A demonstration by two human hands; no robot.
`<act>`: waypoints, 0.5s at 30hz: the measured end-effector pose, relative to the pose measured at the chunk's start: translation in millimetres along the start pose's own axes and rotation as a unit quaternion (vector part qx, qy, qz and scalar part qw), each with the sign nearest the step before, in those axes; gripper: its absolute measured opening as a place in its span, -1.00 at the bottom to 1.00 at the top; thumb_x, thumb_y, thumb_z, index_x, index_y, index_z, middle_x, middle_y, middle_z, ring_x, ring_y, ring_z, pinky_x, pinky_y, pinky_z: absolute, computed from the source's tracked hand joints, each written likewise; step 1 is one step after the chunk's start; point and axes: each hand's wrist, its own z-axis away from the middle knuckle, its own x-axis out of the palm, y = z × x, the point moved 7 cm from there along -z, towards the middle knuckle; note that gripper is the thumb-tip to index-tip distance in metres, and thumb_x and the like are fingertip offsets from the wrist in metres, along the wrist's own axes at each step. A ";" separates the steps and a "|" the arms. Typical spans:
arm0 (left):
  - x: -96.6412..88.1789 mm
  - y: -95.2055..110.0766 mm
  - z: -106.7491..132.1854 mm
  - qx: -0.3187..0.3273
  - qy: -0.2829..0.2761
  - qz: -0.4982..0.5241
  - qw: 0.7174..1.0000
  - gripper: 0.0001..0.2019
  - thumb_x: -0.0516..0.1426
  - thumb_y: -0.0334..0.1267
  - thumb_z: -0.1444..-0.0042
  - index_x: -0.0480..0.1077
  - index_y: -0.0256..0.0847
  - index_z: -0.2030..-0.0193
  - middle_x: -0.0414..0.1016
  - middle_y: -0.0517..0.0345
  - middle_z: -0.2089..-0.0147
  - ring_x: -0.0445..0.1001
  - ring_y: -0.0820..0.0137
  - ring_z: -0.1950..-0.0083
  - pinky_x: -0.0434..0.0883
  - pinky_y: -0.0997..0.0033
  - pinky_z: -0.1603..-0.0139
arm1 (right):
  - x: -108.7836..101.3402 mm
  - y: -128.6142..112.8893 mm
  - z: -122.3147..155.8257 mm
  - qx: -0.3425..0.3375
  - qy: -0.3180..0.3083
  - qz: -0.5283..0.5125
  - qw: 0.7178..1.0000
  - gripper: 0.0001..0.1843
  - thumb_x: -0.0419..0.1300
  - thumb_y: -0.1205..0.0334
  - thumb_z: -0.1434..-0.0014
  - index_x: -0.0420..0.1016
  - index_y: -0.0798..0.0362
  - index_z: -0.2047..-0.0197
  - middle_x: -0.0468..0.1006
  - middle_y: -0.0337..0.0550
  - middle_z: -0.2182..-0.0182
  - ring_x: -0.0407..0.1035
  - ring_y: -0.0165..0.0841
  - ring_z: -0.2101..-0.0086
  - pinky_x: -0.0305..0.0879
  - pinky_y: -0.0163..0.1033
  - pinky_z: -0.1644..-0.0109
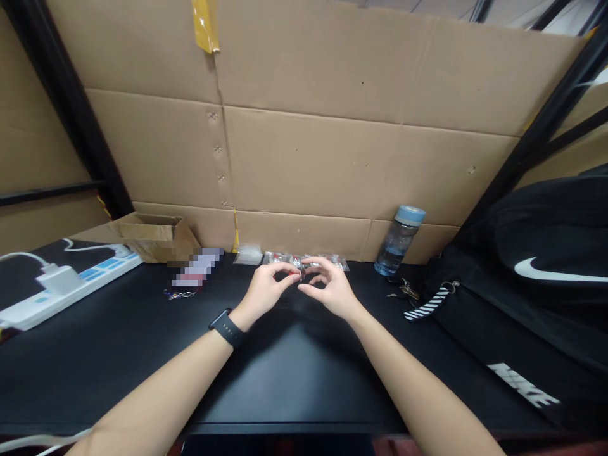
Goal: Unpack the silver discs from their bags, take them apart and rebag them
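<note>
My left hand (270, 285), with a dark watch on its wrist, pinches a small dark and red item (301, 273) between thumb and fingers. From the other side my right hand (329, 286) curls toward the same item, thumb and fingertips at its edge. The item is too small and too covered by fingers to name. Both hands are held over the black table. Just behind them lie several small clear plastic packets (277, 258) with red bits inside, partly hidden by my fingers. A stack of clear plastic bags (249, 254) lies left of those packets.
A water bottle (399, 242) stands back right, with keys (407, 289) and a striped strap (429, 304) near it. A black backpack (532, 304) fills the right side. At left are a power strip (71, 290) and an open cardboard box (156, 237). Cardboard (308, 158) walls the back.
</note>
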 end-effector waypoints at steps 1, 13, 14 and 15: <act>-0.2 3.1 0.1 0.013 0.004 -0.004 1.000 -0.82 0.21 -0.13 -0.17 0.55 -0.17 0.23 0.62 0.09 0.15 0.55 0.27 0.09 0.44 0.27 -0.03 | 1.1 -0.6 0.3 -0.001 0.002 0.001 1.000 -0.49 0.40 0.20 -0.03 0.44 -0.10 -0.07 0.46 -0.07 -0.11 0.48 -0.25 0.06 0.48 -0.20 0.15; 0.1 18.4 2.9 0.057 0.016 -0.081 0.995 -0.88 0.14 -0.21 -0.25 0.48 -0.16 0.22 0.43 0.05 0.02 0.42 0.26 -0.08 0.33 0.25 -0.20 | 4.3 0.3 0.9 0.009 0.012 -0.020 1.000 -0.48 0.42 0.14 -0.02 0.43 -0.07 -0.06 0.47 -0.03 -0.11 0.49 -0.22 0.05 0.46 -0.21 0.16; 0.3 17.9 2.9 0.058 0.015 -0.084 0.995 -0.88 0.13 -0.22 -0.25 0.48 -0.16 0.22 0.43 0.05 0.03 0.42 0.26 -0.08 0.33 0.25 -0.20 | 4.9 1.0 0.9 0.011 0.009 -0.019 1.000 -0.48 0.42 0.15 -0.02 0.43 -0.07 -0.06 0.47 -0.03 -0.10 0.50 -0.22 0.06 0.46 -0.21 0.17; 0.5 17.4 2.9 0.059 0.014 -0.087 0.994 -0.88 0.13 -0.22 -0.25 0.48 -0.16 0.23 0.42 0.05 0.03 0.42 0.26 -0.08 0.33 0.25 -0.19 | 5.5 1.6 1.0 0.013 0.006 -0.018 1.000 -0.49 0.42 0.15 -0.02 0.44 -0.06 -0.05 0.48 -0.03 -0.09 0.50 -0.22 0.06 0.47 -0.20 0.17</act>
